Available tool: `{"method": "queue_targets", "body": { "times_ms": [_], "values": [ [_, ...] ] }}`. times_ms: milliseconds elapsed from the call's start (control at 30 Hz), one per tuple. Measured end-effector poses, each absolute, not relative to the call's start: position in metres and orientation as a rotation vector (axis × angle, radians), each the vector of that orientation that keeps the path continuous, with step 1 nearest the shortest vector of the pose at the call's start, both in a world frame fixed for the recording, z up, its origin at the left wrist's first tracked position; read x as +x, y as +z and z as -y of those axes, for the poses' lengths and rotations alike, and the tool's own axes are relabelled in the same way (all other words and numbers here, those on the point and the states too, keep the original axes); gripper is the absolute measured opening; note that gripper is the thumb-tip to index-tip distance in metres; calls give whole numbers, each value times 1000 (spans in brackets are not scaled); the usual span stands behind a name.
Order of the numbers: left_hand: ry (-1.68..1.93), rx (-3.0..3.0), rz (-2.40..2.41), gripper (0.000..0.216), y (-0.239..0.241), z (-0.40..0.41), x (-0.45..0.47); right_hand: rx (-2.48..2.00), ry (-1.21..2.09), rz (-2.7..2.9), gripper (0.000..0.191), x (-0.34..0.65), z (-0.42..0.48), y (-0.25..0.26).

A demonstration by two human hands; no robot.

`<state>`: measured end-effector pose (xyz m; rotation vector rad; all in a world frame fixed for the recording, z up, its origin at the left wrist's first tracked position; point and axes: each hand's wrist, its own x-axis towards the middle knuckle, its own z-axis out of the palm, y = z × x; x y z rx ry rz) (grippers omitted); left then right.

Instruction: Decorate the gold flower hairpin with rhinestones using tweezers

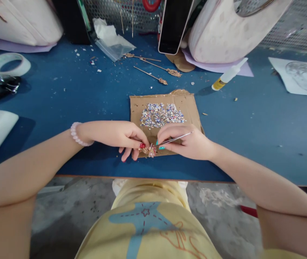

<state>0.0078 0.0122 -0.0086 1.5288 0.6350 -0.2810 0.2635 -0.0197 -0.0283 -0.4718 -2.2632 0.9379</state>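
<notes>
My left hand [127, 136] pinches a gold ornament [151, 150] with pinkish stones, near the table's front edge. It looks like the head of a hairpin, though most of it is hidden by my fingers. Closed round a pair of metal tweezers [179, 137], my right hand [188, 142] brings their tips to the ornament. Whether the tips grip a stone is too small to tell. Just beyond both hands, a heap of sparkling rhinestones [160, 116] in blue, pink and clear tones lies on a piece of cardboard [137, 104].
Gold hairpins [154, 76] and a plastic bag [115, 46] lie behind the cardboard. A glue bottle [227, 76] stands to the right, before a white bag [223, 36]. A phone [175, 27] leans at the back. Tape [9, 64] and a black-handled tool [0, 88] lie left.
</notes>
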Motion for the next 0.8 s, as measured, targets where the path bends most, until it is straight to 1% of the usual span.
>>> {"method": "queue_targets", "body": {
  "times_ms": [367,800],
  "values": [
    [-285,1548,-634,24,-5,-12,8,-472,905,2293,8,264,20,-28],
    [-305,1596,-628,30,-2,-12,10,-450,950,2306,9,264,22,-30]
  ]
}}
